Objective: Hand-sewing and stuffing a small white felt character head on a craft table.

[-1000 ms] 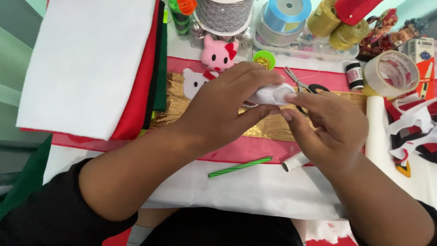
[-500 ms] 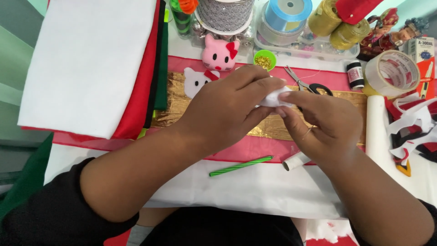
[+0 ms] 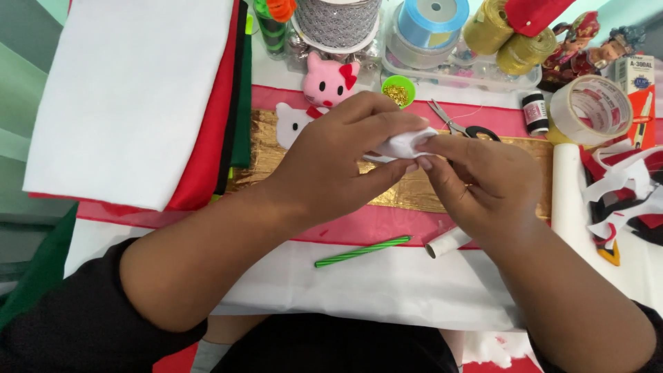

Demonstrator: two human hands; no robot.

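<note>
Two hands, left, right, pinch one white piece.

Black sleeves pushed above elbows, forearms bare, no rings.

I see a cluttered white-covered worktable under even light; the pale green surface at left may be flooring.

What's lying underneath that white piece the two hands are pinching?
Below the white piece, held by the left hand and right hand, lies a gold strip on red cloth. The hands cover the strip's middle.
</note>
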